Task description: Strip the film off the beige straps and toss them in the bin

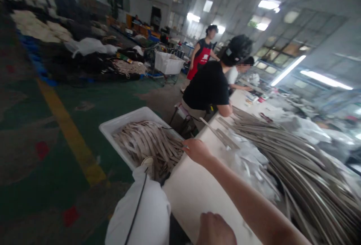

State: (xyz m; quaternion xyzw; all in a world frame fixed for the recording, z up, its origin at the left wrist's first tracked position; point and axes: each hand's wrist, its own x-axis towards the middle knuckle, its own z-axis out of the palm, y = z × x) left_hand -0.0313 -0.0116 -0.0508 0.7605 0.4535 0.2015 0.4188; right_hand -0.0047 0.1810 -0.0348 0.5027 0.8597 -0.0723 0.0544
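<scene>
My right hand (pixel 196 150) reaches out over the edge of the white table (pixel 188 188), beside a white plastic bin (pixel 108 126). Its fingers look slightly apart, with nothing clear between them. Flat beige strips (pixel 149 139) fill the bin in a loose heap, and my fingertips are near their right end. Low in the view, my left hand (pixel 216 230) is curled and blurred over the table; anything inside it is hidden. A long bundle of grey-beige strips (pixel 299 162) lies across the table at the right, beside crumpled clear plastic (pixel 251 155).
A person in a black shirt (pixel 207 87) leans on the table's far end, near another person in white (pixel 232 75). Someone in a red apron (pixel 201 55) stands behind. My white-trousered leg (pixel 141 211) is beside the bin. A white cart (pixel 169 63) stands farther back.
</scene>
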